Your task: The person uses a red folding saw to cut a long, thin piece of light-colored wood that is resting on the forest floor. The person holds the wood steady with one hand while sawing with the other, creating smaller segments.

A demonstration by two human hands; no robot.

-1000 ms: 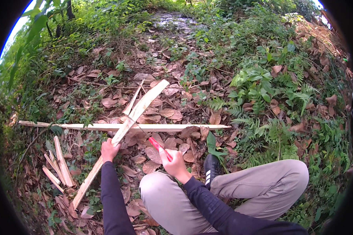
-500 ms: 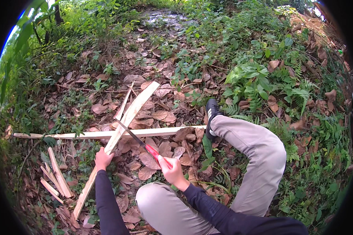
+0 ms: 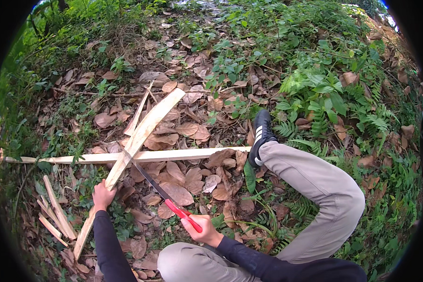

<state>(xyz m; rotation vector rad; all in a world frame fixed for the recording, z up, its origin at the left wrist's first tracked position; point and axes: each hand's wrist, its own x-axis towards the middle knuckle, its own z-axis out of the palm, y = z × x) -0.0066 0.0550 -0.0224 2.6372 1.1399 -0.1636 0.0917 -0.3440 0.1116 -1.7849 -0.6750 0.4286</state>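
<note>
Drawn back toward the lower right since half a second ago, the saw (image 3: 160, 192) shows more blade between its red handle (image 3: 176, 209) and the pale board (image 3: 138, 138), while the right leg (image 3: 322, 195), folded in a second ago, now reaches across the right of the frame. Brown leaf litter (image 3: 192, 178) covers the middle ground, and green plants (image 3: 315, 89) fill the upper right. Grey trousers cover both legs, the left knee (image 3: 188, 263) rising at bottom centre. A long plank (image 3: 183, 154) lies nearly level from the far left to just right of centre. Over it the board slants from lower left to upper centre, and near their crossing the saw's dark blade meets the board's right edge. A black shoe (image 3: 262, 134) with white stripes stands at the plank's right end; whether it presses there I cannot tell. At left, below the crossing, the left hand (image 3: 103, 196) has its fingers wrapped around the board; at lower centre the right hand (image 3: 203, 230) is closed round the handle. Split sticks (image 3: 58, 207) lie loosely grouped at lower left, and a thin sliver (image 3: 138, 113) lies beside the board's upper part.
</note>
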